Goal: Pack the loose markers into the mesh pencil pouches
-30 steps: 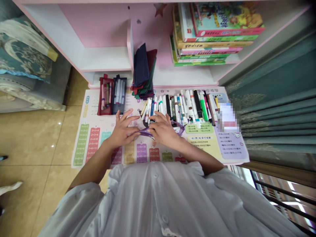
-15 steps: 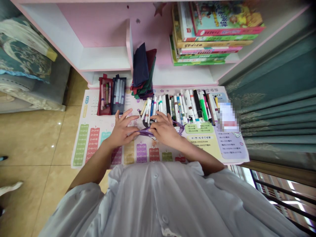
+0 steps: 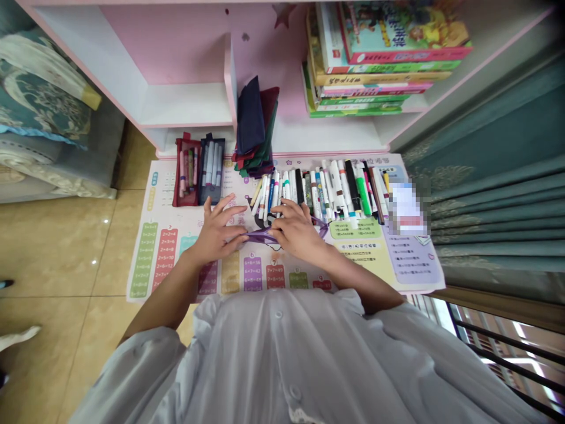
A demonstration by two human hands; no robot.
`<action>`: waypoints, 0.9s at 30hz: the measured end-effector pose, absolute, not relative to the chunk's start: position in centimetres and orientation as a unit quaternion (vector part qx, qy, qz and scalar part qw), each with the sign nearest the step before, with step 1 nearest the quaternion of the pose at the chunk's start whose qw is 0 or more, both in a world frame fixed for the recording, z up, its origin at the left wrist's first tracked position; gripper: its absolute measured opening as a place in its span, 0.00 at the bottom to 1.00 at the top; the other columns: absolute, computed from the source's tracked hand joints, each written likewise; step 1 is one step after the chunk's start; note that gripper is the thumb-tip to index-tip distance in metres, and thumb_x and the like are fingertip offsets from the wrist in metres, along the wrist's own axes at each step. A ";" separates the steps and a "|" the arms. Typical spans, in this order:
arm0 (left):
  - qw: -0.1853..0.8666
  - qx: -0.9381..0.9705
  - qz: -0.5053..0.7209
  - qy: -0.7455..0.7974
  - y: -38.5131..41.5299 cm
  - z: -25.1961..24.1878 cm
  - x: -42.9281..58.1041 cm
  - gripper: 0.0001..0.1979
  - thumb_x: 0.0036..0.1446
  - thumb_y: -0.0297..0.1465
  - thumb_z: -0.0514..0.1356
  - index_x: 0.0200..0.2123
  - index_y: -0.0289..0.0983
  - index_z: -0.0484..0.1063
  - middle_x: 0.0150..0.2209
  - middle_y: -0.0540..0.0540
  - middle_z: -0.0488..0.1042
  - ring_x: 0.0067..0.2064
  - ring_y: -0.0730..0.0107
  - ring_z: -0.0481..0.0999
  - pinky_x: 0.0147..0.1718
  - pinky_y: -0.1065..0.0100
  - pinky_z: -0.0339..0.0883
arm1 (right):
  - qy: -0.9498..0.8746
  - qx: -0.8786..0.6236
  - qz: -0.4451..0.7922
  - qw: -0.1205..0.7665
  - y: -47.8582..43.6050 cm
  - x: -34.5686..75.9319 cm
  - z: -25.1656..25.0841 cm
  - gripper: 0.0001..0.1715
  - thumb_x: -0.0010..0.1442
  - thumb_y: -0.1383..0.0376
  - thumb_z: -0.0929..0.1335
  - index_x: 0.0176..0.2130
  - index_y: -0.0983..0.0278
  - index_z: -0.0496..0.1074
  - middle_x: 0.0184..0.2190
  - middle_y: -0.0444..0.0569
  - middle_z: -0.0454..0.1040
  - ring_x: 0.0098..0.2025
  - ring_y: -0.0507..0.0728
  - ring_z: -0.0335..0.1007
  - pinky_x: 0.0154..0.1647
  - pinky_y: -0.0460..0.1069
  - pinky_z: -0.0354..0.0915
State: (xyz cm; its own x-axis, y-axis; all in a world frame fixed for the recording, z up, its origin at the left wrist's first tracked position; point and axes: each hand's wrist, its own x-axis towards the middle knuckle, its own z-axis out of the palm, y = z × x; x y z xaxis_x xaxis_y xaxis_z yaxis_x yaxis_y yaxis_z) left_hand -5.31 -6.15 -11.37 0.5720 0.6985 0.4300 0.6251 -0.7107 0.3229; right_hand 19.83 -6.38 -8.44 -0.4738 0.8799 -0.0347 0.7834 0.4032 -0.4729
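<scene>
My left hand (image 3: 216, 232) and my right hand (image 3: 298, 229) lie close together on a printed multiplication-table mat (image 3: 163, 265). Between them stretches a purple elastic band (image 3: 262, 237), pinched at my left fingertips and running under my right palm. A short loop of it shows past my right hand. A row of felt-tip markers (image 3: 331, 191) lies just beyond my right fingers, which rest against their lower ends. A dark object (image 3: 260, 221) shows beneath the markers' near end, partly hidden.
Two mesh pencil cases (image 3: 198, 172) full of pens and a stack of folded dark cloth (image 3: 253, 126) stand beyond my left hand. Picture books (image 3: 379, 65) fill a pink-and-white shelf (image 3: 185, 103). A teal curtain (image 3: 494, 176) hangs to the right; tiled floor (image 3: 66, 259) lies left.
My right hand has shifted slightly to the right. The purple band's loop past it has drawn in. My left hand has barely moved.
</scene>
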 end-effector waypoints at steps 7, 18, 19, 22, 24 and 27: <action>0.074 0.881 0.267 0.384 -6.2 -11.4 -5.4 0.13 0.63 0.41 0.60 0.30 0.45 0.79 0.57 0.48 0.75 0.70 0.51 0.57 0.68 0.42 0.35 | -0.827 -0.505 0.221 0.105 -6.3 20.1 -8.3 0.12 0.65 0.65 0.67 0.32 0.62 0.79 0.57 0.54 0.73 0.69 0.72 0.53 0.66 0.76 0.47; 0.084 0.880 0.258 0.390 -6.1 -11.5 -5.6 0.11 0.62 0.41 0.60 0.31 0.45 0.79 0.57 0.47 0.74 0.70 0.50 0.56 0.67 0.41 0.35 | -0.828 -0.502 0.225 0.104 -6.3 20.3 -8.2 0.13 0.65 0.64 0.67 0.31 0.61 0.79 0.57 0.54 0.73 0.69 0.72 0.53 0.65 0.78 0.46; 0.083 0.880 0.260 0.389 -6.1 -11.5 -5.6 0.11 0.62 0.40 0.61 0.30 0.45 0.79 0.57 0.47 0.74 0.70 0.50 0.56 0.67 0.41 0.36 | -0.828 -0.502 0.225 0.105 -6.3 20.4 -8.2 0.13 0.65 0.64 0.67 0.31 0.61 0.79 0.57 0.54 0.73 0.69 0.72 0.53 0.65 0.78 0.46; 0.081 0.881 0.261 0.386 -6.1 -11.5 -5.6 0.11 0.62 0.40 0.61 0.31 0.45 0.79 0.57 0.47 0.74 0.70 0.50 0.56 0.67 0.41 0.36 | -0.827 -0.504 0.226 0.103 -6.3 20.5 -8.1 0.14 0.65 0.65 0.66 0.30 0.61 0.79 0.57 0.54 0.73 0.69 0.72 0.53 0.65 0.78 0.46; 0.082 0.881 0.262 0.386 -6.1 -11.5 -5.7 0.10 0.62 0.40 0.61 0.31 0.45 0.80 0.57 0.47 0.74 0.70 0.50 0.56 0.67 0.41 0.36 | -0.826 -0.506 0.230 0.095 -6.3 20.6 -8.0 0.15 0.65 0.65 0.65 0.29 0.62 0.78 0.57 0.54 0.73 0.69 0.72 0.52 0.65 0.78 0.46; 0.082 0.879 0.261 0.391 -6.1 -11.5 -5.7 0.11 0.62 0.41 0.61 0.31 0.46 0.80 0.57 0.48 0.74 0.70 0.50 0.56 0.67 0.41 0.35 | -0.822 -0.511 0.237 0.086 -6.2 20.6 -7.8 0.16 0.66 0.65 0.65 0.29 0.62 0.78 0.58 0.55 0.72 0.70 0.72 0.52 0.66 0.78 0.45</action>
